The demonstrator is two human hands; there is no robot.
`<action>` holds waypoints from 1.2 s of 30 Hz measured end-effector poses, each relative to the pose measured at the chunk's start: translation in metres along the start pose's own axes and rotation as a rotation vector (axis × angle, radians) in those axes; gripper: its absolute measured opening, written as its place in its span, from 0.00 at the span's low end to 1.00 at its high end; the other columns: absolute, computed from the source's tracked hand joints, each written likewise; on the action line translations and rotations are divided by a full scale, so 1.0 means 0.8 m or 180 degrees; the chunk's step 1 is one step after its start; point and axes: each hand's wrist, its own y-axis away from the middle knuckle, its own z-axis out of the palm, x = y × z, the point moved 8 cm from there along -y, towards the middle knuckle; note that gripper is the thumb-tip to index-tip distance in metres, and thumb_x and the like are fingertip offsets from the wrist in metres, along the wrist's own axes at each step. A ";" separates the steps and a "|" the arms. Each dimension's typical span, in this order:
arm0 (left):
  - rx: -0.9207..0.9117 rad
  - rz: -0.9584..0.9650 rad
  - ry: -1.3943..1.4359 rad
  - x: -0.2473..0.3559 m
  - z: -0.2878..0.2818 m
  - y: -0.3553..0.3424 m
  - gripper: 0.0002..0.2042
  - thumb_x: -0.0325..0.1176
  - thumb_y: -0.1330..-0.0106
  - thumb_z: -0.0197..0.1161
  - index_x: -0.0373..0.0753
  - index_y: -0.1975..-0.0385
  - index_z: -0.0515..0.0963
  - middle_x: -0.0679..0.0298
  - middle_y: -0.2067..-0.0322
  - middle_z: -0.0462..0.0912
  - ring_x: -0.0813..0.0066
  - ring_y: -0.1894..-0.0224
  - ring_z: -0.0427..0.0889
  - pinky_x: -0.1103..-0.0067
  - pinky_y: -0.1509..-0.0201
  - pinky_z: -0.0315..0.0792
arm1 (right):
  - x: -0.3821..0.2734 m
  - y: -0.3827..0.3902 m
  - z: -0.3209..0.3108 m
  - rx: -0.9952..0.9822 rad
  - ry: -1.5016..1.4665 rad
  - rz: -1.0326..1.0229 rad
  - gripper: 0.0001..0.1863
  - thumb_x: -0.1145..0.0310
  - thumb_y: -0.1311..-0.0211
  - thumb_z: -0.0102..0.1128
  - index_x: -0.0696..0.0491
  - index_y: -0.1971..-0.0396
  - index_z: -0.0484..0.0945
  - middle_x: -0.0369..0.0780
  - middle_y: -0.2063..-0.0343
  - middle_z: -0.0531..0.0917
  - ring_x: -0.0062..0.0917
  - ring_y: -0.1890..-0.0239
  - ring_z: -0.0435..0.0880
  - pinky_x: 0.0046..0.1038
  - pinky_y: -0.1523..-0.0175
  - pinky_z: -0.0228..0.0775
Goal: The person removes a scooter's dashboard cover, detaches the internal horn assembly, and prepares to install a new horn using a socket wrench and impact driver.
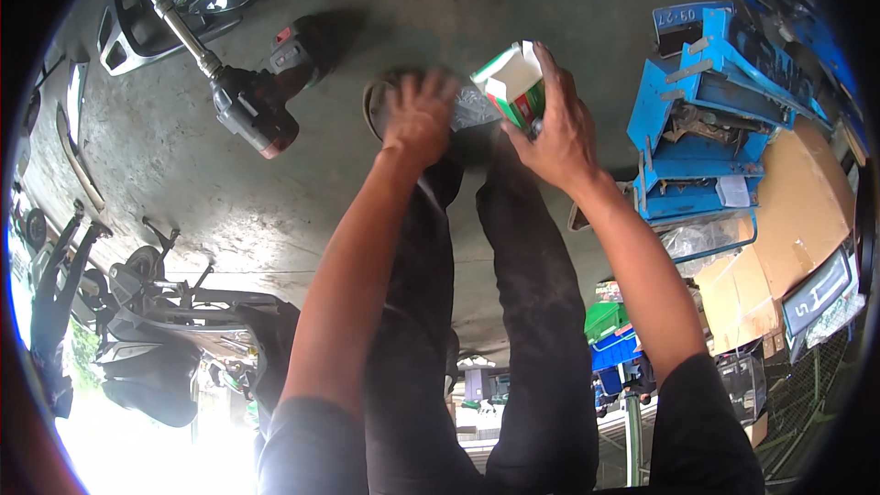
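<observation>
I've got the box [515, 84] over the floor [403, 0], right hand [564, 133] clamped on its side. Left hand [420, 117] apart, blurred, fingers spread. Looks like light, crushable card; I'd pinch the walls gently, off the flaps.

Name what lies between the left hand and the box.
Some clear plastic lies between the left hand and the open box, in the head view.

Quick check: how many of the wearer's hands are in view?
2: the left hand, blurred, beside some clear plastic; the right hand, gripping an open green-and-white carton.
</observation>
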 end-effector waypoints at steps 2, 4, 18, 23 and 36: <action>0.0198 0.0526 -0.0346 0.007 0.058 -0.007 0.24 0.31 0.35 0.55 0.55 0.38 0.70 0.63 0.35 0.64 0.57 0.33 0.62 0.61 0.33 0.60 | -0.016 0.004 -0.011 0.0006 -0.0069 -0.0165 0.57 0.70 0.57 0.74 0.53 0.27 0.47 0.51 0.42 0.70 0.48 0.47 0.76 0.41 0.47 0.74; -0.0048 0.1694 -0.0281 0.026 0.099 -0.011 0.20 0.31 0.34 0.53 0.54 0.43 0.75 0.66 0.39 0.69 0.63 0.34 0.65 0.62 0.34 0.62 | -0.015 0.010 -0.022 -0.0131 -0.0002 -0.0130 0.57 0.70 0.57 0.74 0.53 0.27 0.47 0.51 0.42 0.71 0.48 0.47 0.76 0.41 0.47 0.74; 0.1315 -0.0065 0.3925 0.028 -0.113 0.058 0.12 0.23 0.47 0.71 0.37 0.62 0.82 0.59 0.67 0.84 0.70 0.65 0.83 0.72 0.58 0.76 | -0.016 0.055 0.000 -0.0841 0.0845 0.0159 0.55 0.72 0.56 0.70 0.47 0.26 0.49 0.46 0.45 0.72 0.38 0.51 0.80 0.43 0.51 0.67; 0.0959 0.0413 0.1232 0.072 -0.155 0.085 0.06 0.28 0.50 0.63 0.38 0.72 0.80 0.59 0.69 0.81 0.62 0.59 0.76 0.67 0.55 0.67 | -0.066 0.069 -0.030 -0.0404 0.0609 -0.0005 0.54 0.70 0.55 0.70 0.55 0.27 0.50 0.48 0.50 0.76 0.36 0.51 0.80 0.41 0.51 0.67; 0.0867 0.0221 0.1412 0.145 -0.166 0.095 0.15 0.29 0.45 0.66 0.39 0.58 0.73 0.58 0.76 0.81 0.56 0.64 0.80 0.56 0.47 0.63 | -0.053 0.139 -0.095 0.0322 0.0505 -0.0588 0.35 0.67 0.55 0.71 0.36 0.42 0.69 0.49 0.47 0.74 0.39 0.55 0.82 0.39 0.58 0.68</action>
